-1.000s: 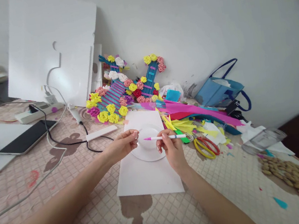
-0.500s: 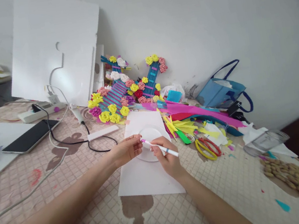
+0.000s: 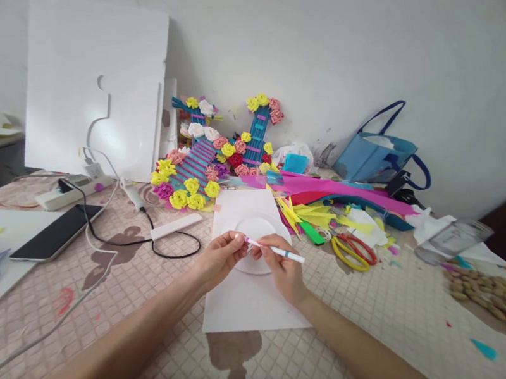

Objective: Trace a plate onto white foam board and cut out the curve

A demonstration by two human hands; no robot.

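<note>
In the head view, my right hand [image 3: 284,268] grips a slim white pen [image 3: 287,254] with a blue band and a pink end. My left hand [image 3: 223,257] pinches at that pink end; whether it is a tip or a cap is too small to tell. Both hands are over a white round plate [image 3: 265,264], which is partly hidden by them. Beneath the plate lies a sheet of white paper [image 3: 247,309] on the patterned tablecloth.
Right of the paper are yellow-and-red scissors [image 3: 351,257], coloured paper scraps [image 3: 318,211], a clear jar [image 3: 453,240] and a pile of nuts [image 3: 491,299]. On the left lie a tablet [image 3: 56,233] and cables [image 3: 122,242]. Flower-decorated letters [image 3: 201,162] stand behind.
My left fingers have come closer to the pen's pink end and now meet it. The right hand still grips the pen, almost unmoved. The view has shifted slightly.
</note>
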